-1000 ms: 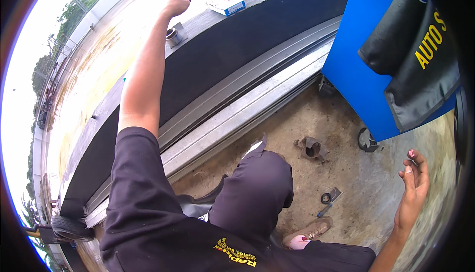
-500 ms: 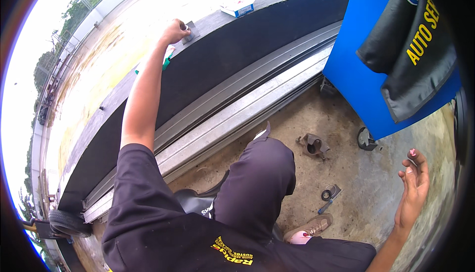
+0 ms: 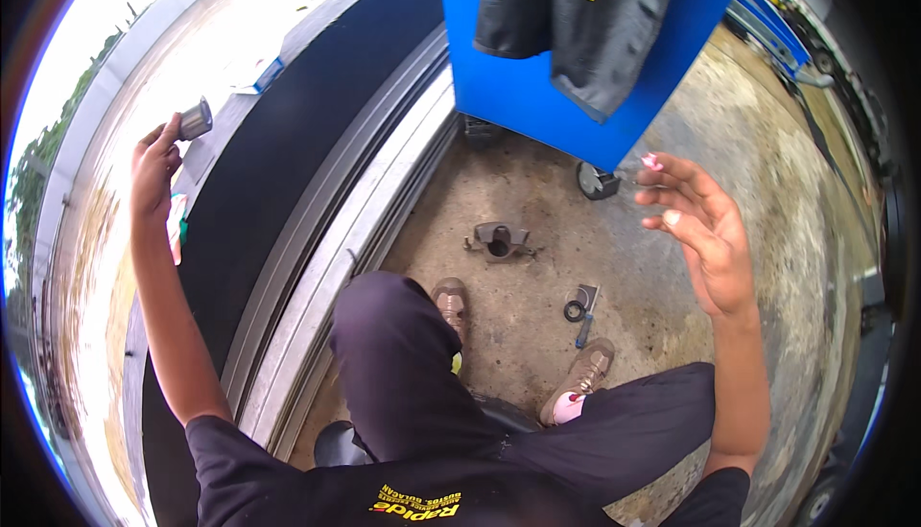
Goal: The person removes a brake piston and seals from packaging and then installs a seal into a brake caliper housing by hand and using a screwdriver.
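My left hand is raised above the ledge at the left. Its thumb and fingers grip a shiny silver caliper piston, a short metal cylinder. On the right my right hand is up in the air, fingers apart and curved. A dab of pink grease clings to one of its fingertips. A brown-grey brake caliper, its round bore facing up, lies on the concrete floor between the hands. Near my shoe sit a black rubber ring and a blue-handled tool.
A dark ledge curves along the left, bearing a blue-and-white box and a green-and-white packet. Metal rails run beside it. A blue panel with black covers stands ahead, a caster wheel at its foot.
My left hand has lifted the piston off the ledge. My right hand has come up and further into view. The whole view has swung to the right.
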A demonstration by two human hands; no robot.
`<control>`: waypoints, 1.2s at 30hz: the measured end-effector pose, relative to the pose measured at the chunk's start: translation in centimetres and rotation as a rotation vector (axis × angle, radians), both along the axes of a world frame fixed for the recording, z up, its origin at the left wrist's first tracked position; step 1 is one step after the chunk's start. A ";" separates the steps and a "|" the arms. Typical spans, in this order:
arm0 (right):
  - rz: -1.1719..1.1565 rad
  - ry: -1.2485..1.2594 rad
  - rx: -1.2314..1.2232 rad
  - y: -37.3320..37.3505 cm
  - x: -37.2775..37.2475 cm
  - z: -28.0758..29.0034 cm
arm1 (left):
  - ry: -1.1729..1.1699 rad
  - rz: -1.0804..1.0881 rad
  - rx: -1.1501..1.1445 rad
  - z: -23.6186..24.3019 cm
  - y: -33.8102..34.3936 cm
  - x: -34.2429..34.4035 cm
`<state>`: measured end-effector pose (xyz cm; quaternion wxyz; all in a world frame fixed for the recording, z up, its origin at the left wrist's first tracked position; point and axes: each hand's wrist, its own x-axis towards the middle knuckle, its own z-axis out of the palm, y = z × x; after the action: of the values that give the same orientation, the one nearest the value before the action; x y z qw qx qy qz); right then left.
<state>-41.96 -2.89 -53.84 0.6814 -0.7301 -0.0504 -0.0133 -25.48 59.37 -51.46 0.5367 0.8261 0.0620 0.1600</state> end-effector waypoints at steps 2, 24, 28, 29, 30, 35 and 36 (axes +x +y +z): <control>0.060 -0.018 0.073 0.0 0.3 0.0 | 0.008 -0.150 -0.360 1.9 -7.6 -1.9; 0.053 -0.296 -0.438 -2.8 -2.6 -0.3 | 0.392 -0.770 -0.686 -2.4 -41.6 -11.7; 0.076 -0.342 -0.489 -3.1 -2.5 -0.5 | 0.442 -0.756 -0.691 -2.3 -42.4 -12.3; 0.079 -0.360 -0.514 -3.2 -2.4 -0.6 | 0.455 -0.755 -0.697 -2.3 -42.5 -12.3; 0.083 -0.378 -0.539 -3.3 -2.4 -0.7 | 0.459 -0.756 -0.717 -2.3 -42.5 -12.4; 0.051 -0.389 -0.617 -2.9 -2.7 -0.7 | 0.448 -0.773 -0.770 -2.0 -41.9 -12.3; 0.035 -0.392 -0.640 -2.7 -2.9 -0.6 | 0.443 -0.769 -0.761 -1.9 -41.8 -12.3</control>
<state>-44.90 -5.63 -54.40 0.3962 -0.8888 -0.1938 -0.1247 -37.79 17.61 -53.38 0.7895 0.5521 -0.0786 -0.2565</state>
